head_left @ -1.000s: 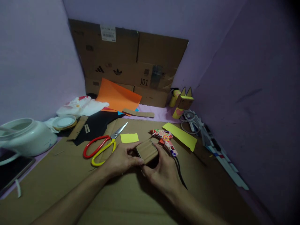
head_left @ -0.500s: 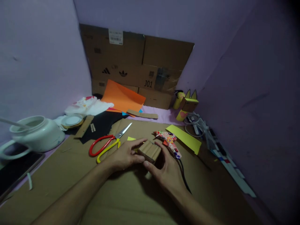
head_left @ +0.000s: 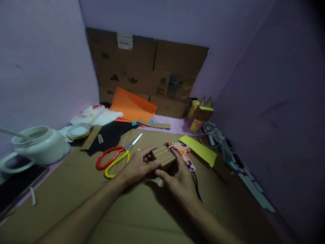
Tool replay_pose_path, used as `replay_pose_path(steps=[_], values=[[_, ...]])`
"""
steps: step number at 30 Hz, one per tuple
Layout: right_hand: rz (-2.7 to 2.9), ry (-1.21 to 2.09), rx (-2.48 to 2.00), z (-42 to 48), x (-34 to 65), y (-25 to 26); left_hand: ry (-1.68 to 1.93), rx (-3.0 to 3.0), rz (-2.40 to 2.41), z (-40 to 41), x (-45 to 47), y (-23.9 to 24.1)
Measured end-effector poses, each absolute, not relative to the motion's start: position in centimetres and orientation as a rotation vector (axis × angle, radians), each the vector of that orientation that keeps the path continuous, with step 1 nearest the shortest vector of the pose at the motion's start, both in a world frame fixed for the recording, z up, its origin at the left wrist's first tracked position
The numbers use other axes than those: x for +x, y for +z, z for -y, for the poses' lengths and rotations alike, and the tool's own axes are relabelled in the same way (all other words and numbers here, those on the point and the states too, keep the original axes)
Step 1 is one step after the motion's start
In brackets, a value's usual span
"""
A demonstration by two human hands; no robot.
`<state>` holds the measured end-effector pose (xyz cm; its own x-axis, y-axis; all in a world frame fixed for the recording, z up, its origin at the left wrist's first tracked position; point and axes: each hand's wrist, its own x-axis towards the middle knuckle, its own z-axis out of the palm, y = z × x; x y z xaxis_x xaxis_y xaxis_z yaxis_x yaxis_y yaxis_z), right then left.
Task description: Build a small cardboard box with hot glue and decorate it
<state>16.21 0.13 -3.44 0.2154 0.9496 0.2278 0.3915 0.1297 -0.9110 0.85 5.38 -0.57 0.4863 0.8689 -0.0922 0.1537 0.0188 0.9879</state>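
A small folded piece of corrugated cardboard (head_left: 164, 156) is held between both hands above the big cardboard sheet (head_left: 122, 206). My left hand (head_left: 138, 165) grips its left side, thumb and fingers closed on it. From the right, my right hand (head_left: 179, 181) pinches its lower edge. A glue gun wrapped in patterned tape (head_left: 183, 153) lies just behind my right hand, its black cord (head_left: 196, 186) running toward me. Red and yellow scissors (head_left: 117, 156) lie left of my left hand.
A white pot (head_left: 38, 144) and a dark phone (head_left: 17, 186) sit at the left. Black, orange (head_left: 133, 106) and yellow paper (head_left: 199, 149), a tape roll (head_left: 77, 131), a flattened box (head_left: 149, 71) on the back wall, a cardboard animal figure (head_left: 201, 113) and cables (head_left: 213, 135) lie around.
The view has shifted a little. Both hands have turned the cardboard piece and moved it slightly away from me; the small yellow paper square is now mostly hidden behind my left hand.
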Motion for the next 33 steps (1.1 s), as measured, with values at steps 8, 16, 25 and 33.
replay_pose_path(steps=[8,16,25,33], values=[[1.457,0.887,-1.255,-0.1,17.1,-3.9,0.710,1.438,-0.865,-6.3,-0.2,-1.7],[1.321,1.140,-1.256,-2.1,18.6,-3.4,0.685,1.438,-0.703,-6.2,-0.2,-1.8],[1.396,1.061,-1.204,-2.0,18.5,-3.5,0.668,1.574,-0.878,-5.5,0.2,0.1],[1.429,0.957,-1.291,-2.5,18.6,-3.7,0.707,1.585,-0.807,-5.7,0.2,-0.3]])
